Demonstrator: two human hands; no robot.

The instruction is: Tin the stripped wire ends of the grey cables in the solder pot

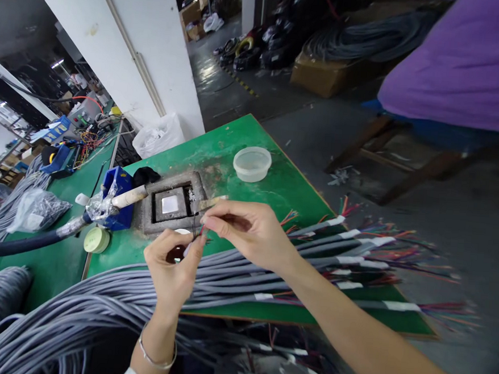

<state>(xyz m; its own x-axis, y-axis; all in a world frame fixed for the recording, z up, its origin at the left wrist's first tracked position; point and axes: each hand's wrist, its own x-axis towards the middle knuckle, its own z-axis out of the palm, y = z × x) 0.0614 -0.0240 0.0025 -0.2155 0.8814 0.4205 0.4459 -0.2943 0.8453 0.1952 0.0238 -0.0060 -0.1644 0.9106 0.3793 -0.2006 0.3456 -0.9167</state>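
Observation:
My left hand (pixel 173 264) is closed, its thumb and forefinger pinching thin coloured wires (pixel 202 230) at the end of a cable. With thumb and forefinger pressed together, my right hand (pixel 250 232) grips the same small wires from the other side. Just beyond my fingers sits a solder pot (pixel 147 214) with a bright, silvery square in its middle. A narrow brownish strip (pixel 213 201) lies across its right edge, close to my right fingertips. Beneath both hands runs a bundle of grey cables (pixel 235 271), with white tape and fanned-out coloured wires at the right.
A clear round tub (pixel 251 164) stands on the green table (pixel 218 139). Left of the pot are a blue bin (pixel 118 192), a fume hose (pixel 36 243) and a small pale-green tub (pixel 96 239). A person in purple (pixel 467 65) is at the upper right, beside a wooden stool (pixel 388 157).

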